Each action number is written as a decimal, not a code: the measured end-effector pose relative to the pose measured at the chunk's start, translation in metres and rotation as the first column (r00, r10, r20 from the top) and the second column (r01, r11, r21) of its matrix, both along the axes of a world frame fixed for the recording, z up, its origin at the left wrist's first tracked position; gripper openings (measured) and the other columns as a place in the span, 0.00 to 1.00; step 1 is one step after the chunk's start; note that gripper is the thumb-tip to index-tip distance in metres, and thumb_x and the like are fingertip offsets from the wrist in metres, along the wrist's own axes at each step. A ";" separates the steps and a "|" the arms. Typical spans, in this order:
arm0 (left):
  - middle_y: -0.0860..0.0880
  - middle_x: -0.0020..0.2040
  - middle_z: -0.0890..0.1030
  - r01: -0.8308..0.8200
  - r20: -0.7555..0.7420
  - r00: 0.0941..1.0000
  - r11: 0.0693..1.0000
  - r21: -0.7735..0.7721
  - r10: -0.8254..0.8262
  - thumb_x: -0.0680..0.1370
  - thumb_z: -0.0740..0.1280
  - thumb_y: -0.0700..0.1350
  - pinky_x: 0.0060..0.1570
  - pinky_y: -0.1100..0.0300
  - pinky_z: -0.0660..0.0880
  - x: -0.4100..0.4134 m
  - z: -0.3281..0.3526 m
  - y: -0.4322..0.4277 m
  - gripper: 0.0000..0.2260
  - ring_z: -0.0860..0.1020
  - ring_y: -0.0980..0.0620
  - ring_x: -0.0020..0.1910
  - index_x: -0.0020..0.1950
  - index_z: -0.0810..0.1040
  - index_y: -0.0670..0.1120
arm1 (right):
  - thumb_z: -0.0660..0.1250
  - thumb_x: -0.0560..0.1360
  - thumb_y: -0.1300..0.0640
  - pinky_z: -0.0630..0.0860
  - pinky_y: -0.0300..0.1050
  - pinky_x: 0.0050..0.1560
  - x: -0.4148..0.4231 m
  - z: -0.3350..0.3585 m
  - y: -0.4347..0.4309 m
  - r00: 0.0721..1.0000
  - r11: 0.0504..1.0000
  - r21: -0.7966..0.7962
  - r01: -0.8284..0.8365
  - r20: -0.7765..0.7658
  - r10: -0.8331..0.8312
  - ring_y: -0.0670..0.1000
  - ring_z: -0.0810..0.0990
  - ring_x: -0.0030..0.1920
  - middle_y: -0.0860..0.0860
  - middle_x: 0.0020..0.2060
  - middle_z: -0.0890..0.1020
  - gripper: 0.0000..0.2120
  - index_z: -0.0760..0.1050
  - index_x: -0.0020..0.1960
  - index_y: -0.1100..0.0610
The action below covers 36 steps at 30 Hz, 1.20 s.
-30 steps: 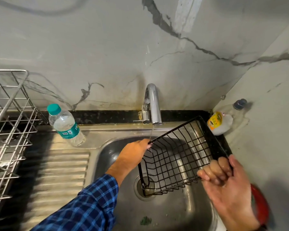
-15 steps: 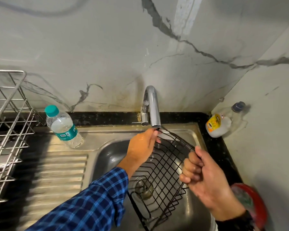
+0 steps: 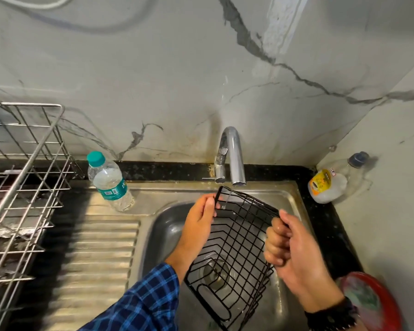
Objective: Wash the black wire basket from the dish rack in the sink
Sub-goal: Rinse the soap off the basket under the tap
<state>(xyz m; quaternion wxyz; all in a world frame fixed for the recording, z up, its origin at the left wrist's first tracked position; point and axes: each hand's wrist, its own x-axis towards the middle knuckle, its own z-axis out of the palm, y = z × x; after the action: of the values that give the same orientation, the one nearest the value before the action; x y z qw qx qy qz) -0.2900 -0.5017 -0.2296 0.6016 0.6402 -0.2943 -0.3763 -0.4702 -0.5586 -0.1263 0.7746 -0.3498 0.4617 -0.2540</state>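
The person leans both arms over the sink [image 3: 164, 225]. The left hand [image 3: 201, 212], coming out of a blue checked sleeve [image 3: 144, 302], reaches forward and pinches the far top corner of the black wire basket [image 3: 239, 237] between thumb and curled fingers. The right hand [image 3: 289, 247], with a dark band at the wrist, is a wet fist clenched round the basket's right rim wire, knuckles toward the left.

The basket stands tipped on end inside the sink bowl: its low end is down near the drain [image 3: 215, 271], which shows through the mesh, and its high corner sits just under the spout of the faucet [image 3: 234, 156]. A thin stream of water [image 3: 228, 195] runs onto that corner.

On the sink's back ledge a plastic water bottle [image 3: 109, 182] with a teal cap stands tilted, with clear water in it. In the right corner lies a clear jug [image 3: 328, 185] with a yellow label, on its side — its contents look pale, hard to tell. A steel dish rack [image 3: 22, 187] stands at the left; what it holds is too blurred to make out. By the right wrist is a red dish [image 3: 373, 304] with something greenish and blurred in it.
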 end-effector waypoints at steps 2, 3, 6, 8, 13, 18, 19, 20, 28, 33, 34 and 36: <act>0.58 0.56 0.82 0.026 0.081 0.996 0.998 0.050 -0.030 0.86 0.53 0.50 0.54 0.65 0.75 -0.006 -0.012 0.011 0.15 0.79 0.60 0.55 0.64 0.78 0.56 | 0.55 0.83 0.48 0.50 0.42 0.24 -0.001 0.001 -0.005 0.999 0.999 0.007 0.044 0.015 -0.044 0.46 0.52 0.23 0.47 0.25 0.55 0.24 0.58 0.30 0.51; 0.57 0.56 0.82 0.038 0.105 0.993 0.997 0.066 -0.045 0.86 0.53 0.49 0.55 0.65 0.76 -0.008 -0.020 0.017 0.14 0.79 0.58 0.56 0.63 0.78 0.57 | 0.55 0.83 0.48 0.49 0.43 0.24 -0.002 0.002 -0.008 0.997 0.997 0.015 0.072 0.027 -0.072 0.45 0.52 0.22 0.47 0.24 0.55 0.23 0.58 0.30 0.51; 0.55 0.49 0.82 0.094 0.241 0.964 0.991 0.094 -0.114 0.86 0.54 0.50 0.49 0.63 0.76 -0.009 -0.043 0.039 0.13 0.80 0.56 0.51 0.59 0.78 0.56 | 0.55 0.83 0.48 0.47 0.43 0.25 -0.006 0.003 -0.018 0.986 0.988 0.049 0.149 0.063 -0.152 0.45 0.52 0.21 0.46 0.23 0.55 0.23 0.57 0.30 0.51; 0.55 0.46 0.81 0.114 0.349 0.924 0.985 0.131 -0.154 0.85 0.54 0.52 0.47 0.63 0.76 -0.006 -0.052 0.051 0.13 0.79 0.55 0.48 0.57 0.78 0.56 | 0.56 0.83 0.48 0.47 0.42 0.25 -0.008 0.002 -0.021 0.981 0.981 0.077 0.176 0.074 -0.182 0.45 0.53 0.21 0.45 0.23 0.56 0.24 0.58 0.29 0.50; 0.55 0.51 0.83 0.180 0.253 0.934 0.945 0.273 -0.251 0.81 0.54 0.61 0.49 0.58 0.82 0.001 -0.047 0.054 0.15 0.83 0.58 0.51 0.58 0.77 0.60 | 0.56 0.83 0.45 0.50 0.41 0.23 -0.005 0.004 -0.030 0.973 0.981 0.074 0.181 0.130 -0.189 0.44 0.54 0.20 0.45 0.23 0.57 0.25 0.60 0.28 0.50; 0.56 0.33 0.74 0.213 -0.049 0.977 0.956 0.204 -0.207 0.83 0.55 0.58 0.39 0.57 0.76 -0.006 -0.028 0.050 0.20 0.73 0.57 0.33 0.53 0.80 0.45 | 0.55 0.83 0.41 0.61 0.40 0.22 -0.008 0.012 -0.056 0.995 0.995 0.007 0.095 0.043 -0.095 0.45 0.60 0.21 0.47 0.25 0.62 0.24 0.63 0.33 0.52; 0.57 0.32 0.71 0.194 -0.131 0.977 0.962 0.193 -0.171 0.84 0.53 0.57 0.36 0.60 0.72 -0.010 -0.022 0.049 0.22 0.70 0.58 0.31 0.51 0.78 0.43 | 0.54 0.83 0.40 0.64 0.42 0.24 -0.009 0.011 -0.060 0.996 0.996 -0.066 0.059 -0.060 -0.063 0.47 0.63 0.23 0.48 0.25 0.64 0.24 0.63 0.34 0.53; 0.57 0.31 0.69 0.158 -0.195 0.973 0.968 0.193 -0.119 0.84 0.52 0.58 0.33 0.62 0.68 -0.013 -0.016 0.047 0.22 0.67 0.59 0.29 0.48 0.76 0.43 | 0.53 0.83 0.39 0.69 0.44 0.28 -0.010 0.011 -0.062 0.983 0.987 -0.160 0.005 -0.178 -0.034 0.49 0.67 0.25 0.50 0.26 0.67 0.24 0.64 0.35 0.53; 0.57 0.26 0.65 -0.122 0.008 0.993 0.986 0.112 0.122 0.84 0.56 0.56 0.32 0.69 0.67 -0.029 0.023 0.040 0.20 0.63 0.45 0.33 0.36 0.64 0.46 | 0.57 0.85 0.53 0.83 0.40 0.43 -0.009 0.000 -0.048 0.860 0.796 -0.598 -0.088 -0.449 -0.243 0.47 0.82 0.52 0.52 0.55 0.79 0.16 0.60 0.71 0.51; 0.56 0.26 0.62 -0.250 0.344 0.911 0.968 0.023 0.227 0.84 0.57 0.54 0.28 0.56 0.62 -0.036 0.037 0.051 0.21 0.61 0.57 0.27 0.31 0.61 0.56 | 0.59 0.83 0.62 0.74 0.26 0.46 0.005 -0.035 -0.032 0.811 0.716 -0.697 -0.050 -0.447 -0.378 0.47 0.78 0.57 0.47 0.59 0.76 0.23 0.58 0.76 0.55; 0.56 0.25 0.62 -0.268 0.363 0.898 0.963 0.004 0.248 0.84 0.57 0.54 0.28 0.59 0.59 -0.037 0.039 0.052 0.21 0.60 0.57 0.26 0.31 0.61 0.56 | 0.59 0.83 0.62 0.74 0.27 0.48 0.009 -0.045 -0.028 0.818 0.720 -0.690 -0.071 -0.454 -0.354 0.48 0.78 0.58 0.47 0.59 0.76 0.21 0.62 0.74 0.51; 0.56 0.25 0.61 -0.294 0.413 0.869 0.956 -0.010 0.272 0.84 0.57 0.55 0.27 0.62 0.58 -0.036 0.043 0.051 0.21 0.60 0.56 0.25 0.32 0.61 0.55 | 0.57 0.84 0.59 0.78 0.42 0.57 0.019 -0.063 -0.018 0.865 0.830 -0.553 -0.075 -0.450 -0.222 0.50 0.80 0.60 0.46 0.58 0.78 0.16 0.66 0.66 0.42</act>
<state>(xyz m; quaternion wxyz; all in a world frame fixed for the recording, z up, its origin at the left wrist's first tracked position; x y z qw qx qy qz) -0.3262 -0.4506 -0.1867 0.5578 0.7566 -0.3068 -0.1492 -0.4517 -0.5768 -0.1894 0.4840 -0.5930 0.5647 -0.3085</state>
